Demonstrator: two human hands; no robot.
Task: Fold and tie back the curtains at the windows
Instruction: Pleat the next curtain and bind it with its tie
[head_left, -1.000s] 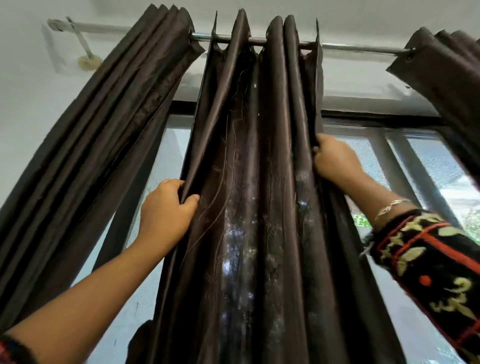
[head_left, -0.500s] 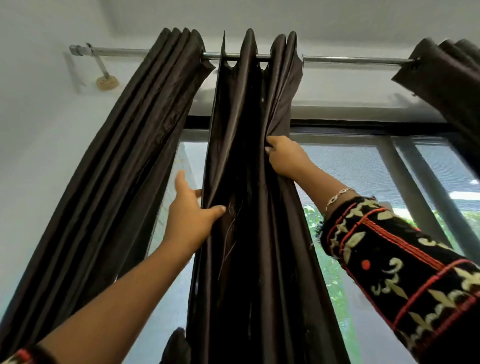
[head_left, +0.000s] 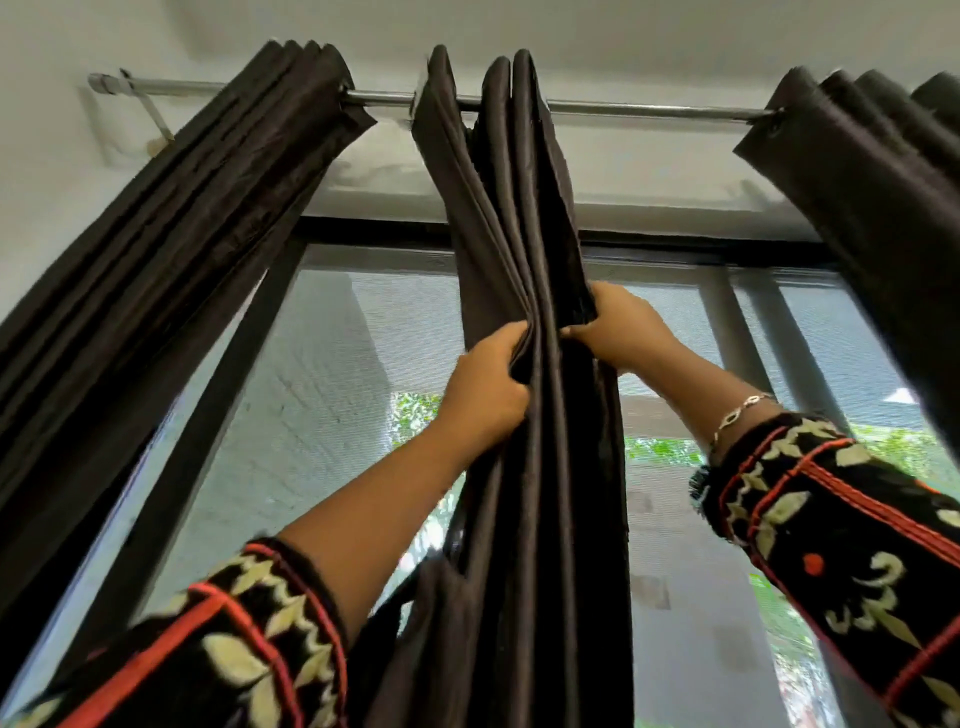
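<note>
A dark brown middle curtain (head_left: 524, 208) hangs from a metal rod (head_left: 649, 110) and is gathered into a narrow bundle of pleats. My left hand (head_left: 485, 395) grips the pleats on the bundle's left side. My right hand (head_left: 621, 330) grips its right side slightly higher, fingers curled round the fabric. Both hands squeeze the folds together at about the top of the window pane. The curtain's lower end runs out of view.
A second dark curtain (head_left: 171, 249) hangs bunched at the left and a third (head_left: 883, 182) at the upper right on the same rod. Behind them is a black-framed window (head_left: 332, 395) with mesh, and greenery outside.
The middle curtain has been pushed from a wide spread into a tight bundle. My left hand went from open beside the edge to gripping the pleats, and both hands came close together.
</note>
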